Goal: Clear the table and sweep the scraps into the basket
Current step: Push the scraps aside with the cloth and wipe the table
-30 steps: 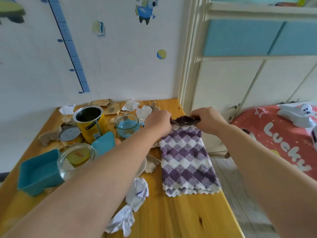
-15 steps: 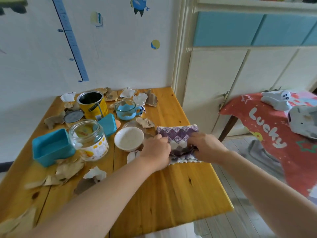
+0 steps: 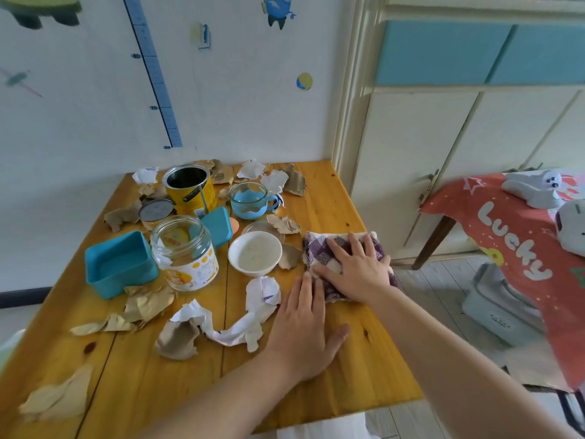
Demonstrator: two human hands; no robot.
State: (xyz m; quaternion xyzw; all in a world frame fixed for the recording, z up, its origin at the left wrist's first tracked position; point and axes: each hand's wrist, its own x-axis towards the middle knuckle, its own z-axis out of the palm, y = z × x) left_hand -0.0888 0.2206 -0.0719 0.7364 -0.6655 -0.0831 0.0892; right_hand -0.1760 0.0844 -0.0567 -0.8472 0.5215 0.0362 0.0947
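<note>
Cloth [image 3: 318, 248], 1, folded, long axis roughly 9-to-3 o'clock, under flat, spread right hand [image 3: 357, 274]; left hand [image 3: 304, 331] flat on worktop [image 3: 364, 375] at cloth's 7 o'clock.

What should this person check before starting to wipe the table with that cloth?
1. The cloth is folded and flat under the right hand: ok.
2. The left hand is free, lying flat on the table: ok.
3. Wiping path is free of dishes: not ok; the white bowl, glass jar and yellow tin stand in the way.
4. Something to sweep is within reach: ok; crumpled white paper lies beside the left hand.
5. A basket is placed to catch the sweepings: cannot tell; none is clearly in view.
</note>
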